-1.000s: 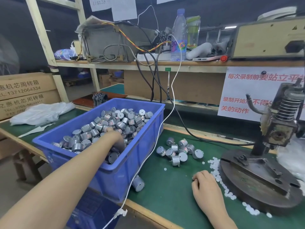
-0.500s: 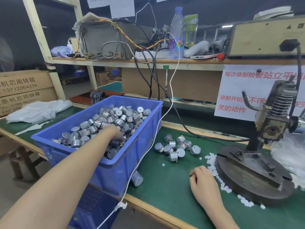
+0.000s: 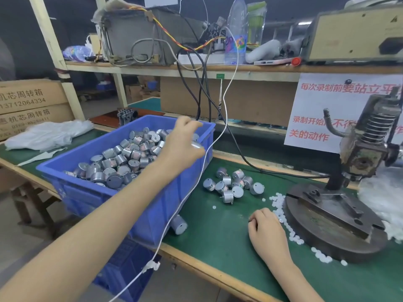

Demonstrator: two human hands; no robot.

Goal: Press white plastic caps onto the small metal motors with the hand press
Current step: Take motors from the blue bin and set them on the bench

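A blue bin on the left of the green mat holds several small metal motors. My left hand is raised over the bin's right end, its fingers curled round a silver motor that shows at the palm. A loose cluster of motors lies on the mat, and white plastic caps are strewn along the round base of the hand press. My right hand rests on the mat beside the caps with its fingers curled under; what lies beneath them is hidden.
One motor lies against the bin's near corner. A white cable hangs across the bin and over the table edge. A clear plastic bag sits right of the press. Cardboard boxes stand far left, with a cluttered shelf behind.
My left hand has lifted out of the pile of motors and moved right, above the bin's right end, holding a motor. My right hand has stayed by the caps.
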